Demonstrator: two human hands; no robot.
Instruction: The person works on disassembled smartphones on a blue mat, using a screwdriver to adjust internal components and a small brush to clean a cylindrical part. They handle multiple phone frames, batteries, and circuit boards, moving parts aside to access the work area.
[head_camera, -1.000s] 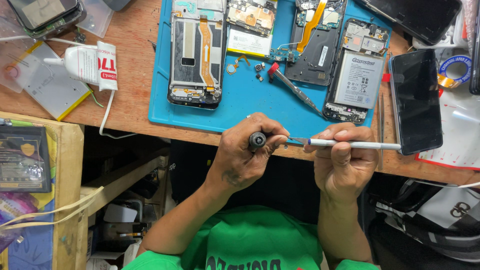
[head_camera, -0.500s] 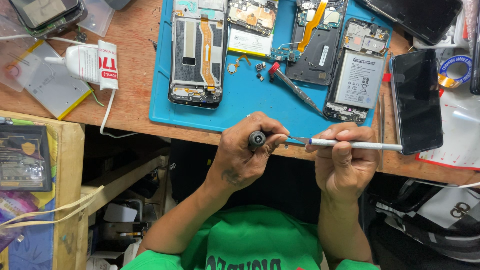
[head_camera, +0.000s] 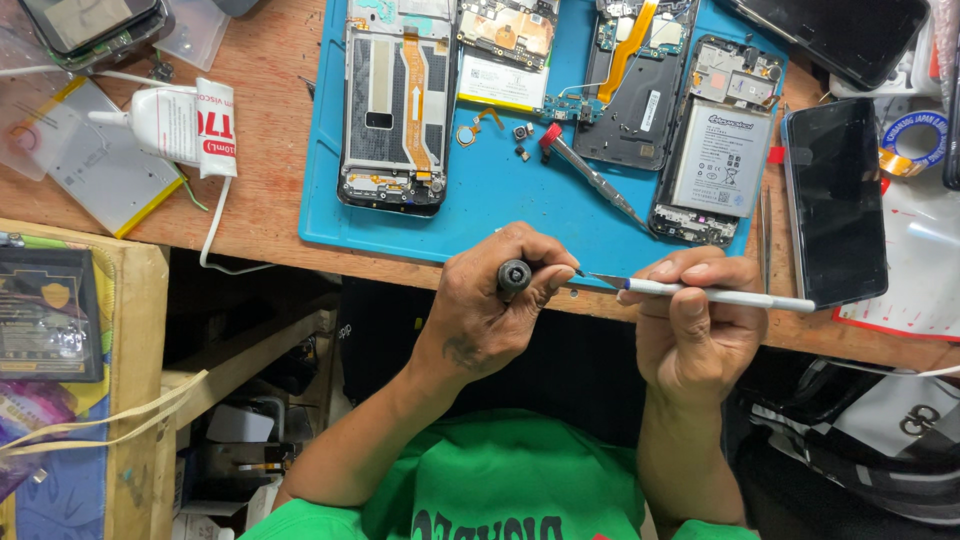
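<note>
Count: 4 opened phones (head_camera: 392, 110), 1 black screen (head_camera: 833, 200), 1 glue tube (head_camera: 170, 125), 2 hands (head_camera: 490, 310), 1 blue mat (head_camera: 480, 215).

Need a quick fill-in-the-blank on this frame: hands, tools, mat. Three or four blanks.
1. The left hand grips a dark-handled ____.
2. The right hand holds a slim white tool that lies nearly ____.
3. The opened phones rest on a ____ mat.
4. The red-capped screwdriver on the mat is ____ by either hand.

Missing words: screwdriver; horizontal; blue; untouched
</note>
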